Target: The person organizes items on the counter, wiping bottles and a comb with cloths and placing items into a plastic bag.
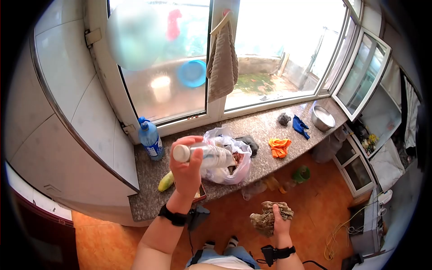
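Grips a clear bottle [216, 156] by its capped end in the left hand [186, 170], a crumpled rag [262, 220] in the right hand [282, 225].

Closes left thumb and fingers around the bottle beside its pale cap [181, 153], partly covering the view of a white plastic bag [238, 176] on the stone countertop [265, 129]. Clamps the rag under the right thumb, with most other fingers hidden, above the orange floor [103, 238]. Includes, near the left hand, a yellow-green vegetable [165, 182] and a blue bottle [151, 141]; farther along the countertop, an orange cloth [279, 147], a blue cloth [300, 127] and a metal pot [317, 122].
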